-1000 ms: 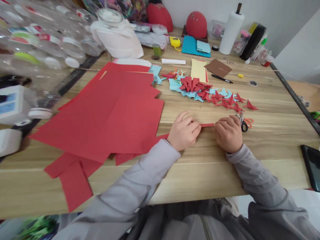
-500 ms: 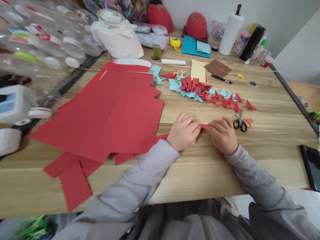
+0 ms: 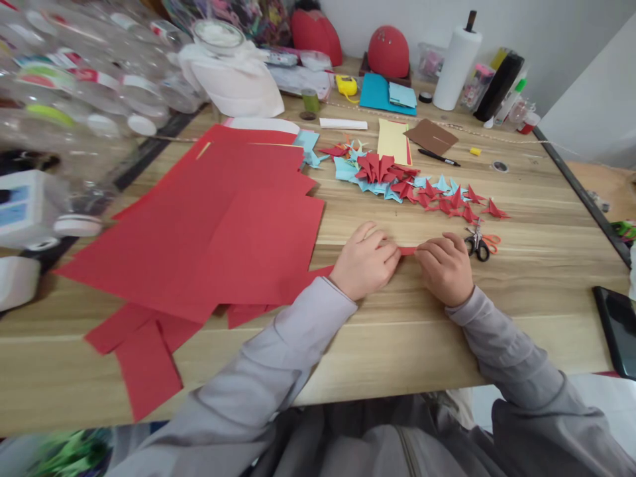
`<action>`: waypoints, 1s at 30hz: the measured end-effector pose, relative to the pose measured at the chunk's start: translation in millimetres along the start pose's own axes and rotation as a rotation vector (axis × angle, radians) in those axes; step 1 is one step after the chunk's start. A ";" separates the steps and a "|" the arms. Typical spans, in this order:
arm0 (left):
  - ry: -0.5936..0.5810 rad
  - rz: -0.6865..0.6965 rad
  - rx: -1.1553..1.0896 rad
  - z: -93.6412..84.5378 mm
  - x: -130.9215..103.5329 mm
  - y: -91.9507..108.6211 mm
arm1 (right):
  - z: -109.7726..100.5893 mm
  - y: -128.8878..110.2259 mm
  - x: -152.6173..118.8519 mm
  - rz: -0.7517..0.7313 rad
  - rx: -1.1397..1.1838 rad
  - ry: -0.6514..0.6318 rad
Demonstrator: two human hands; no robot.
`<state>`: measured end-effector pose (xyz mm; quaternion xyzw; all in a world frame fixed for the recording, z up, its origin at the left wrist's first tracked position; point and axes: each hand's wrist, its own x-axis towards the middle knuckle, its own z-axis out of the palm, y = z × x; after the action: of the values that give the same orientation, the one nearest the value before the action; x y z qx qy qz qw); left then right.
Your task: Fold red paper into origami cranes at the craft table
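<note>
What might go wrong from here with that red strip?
The red strip runs between the left grip and the right grip; an uneven pull might bend or tear it. The black-handled scissors lie near the right grip, which could knock them. The left sleeve passes by the red sheets and may shift them.

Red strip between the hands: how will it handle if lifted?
The red strip is probably very light, since it looks like narrow paper. It runs straight between the left hand and right hand, so it may hold its shape over that short span.
</note>
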<state>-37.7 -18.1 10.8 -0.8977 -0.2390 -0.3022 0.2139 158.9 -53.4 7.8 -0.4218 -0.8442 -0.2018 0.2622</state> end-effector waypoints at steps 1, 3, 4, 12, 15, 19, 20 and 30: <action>0.001 -0.007 0.001 0.3 -0.6 -1.7 | 0.5 1.5 -0.3 0.007 -0.008 -0.004; 0.005 -0.026 0.007 0.6 -2.0 -5.8 | 1.1 4.8 -1.1 0.030 -0.019 -0.012; 0.006 -0.040 0.015 0.6 -3.0 -8.4 | 1.3 6.6 -1.5 0.048 -0.023 -0.012; -0.003 -0.178 0.009 1.5 -15.1 -33.0 | 4.3 17.2 -3.5 0.188 -0.053 0.026; 0.009 -0.210 0.022 2.5 -19.1 -40.0 | 5.5 18.6 -3.2 0.192 -0.038 0.019; 0.037 -0.264 0.070 2.3 -26.4 -49.9 | 4.8 24.4 -4.4 0.217 -0.051 0.042; 0.055 -0.287 0.070 2.2 -28.1 -51.2 | 4.5 26.0 -4.8 0.227 -0.056 0.056; 0.018 -0.178 -0.083 9.4 -12.6 -18.7 | 6.8 17.6 -2.7 0.131 0.040 0.032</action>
<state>-52.8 -2.1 0.3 -0.8783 -0.3032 -0.3376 0.1508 172.8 -41.3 3.0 -0.4675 -0.8142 -0.1742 0.2968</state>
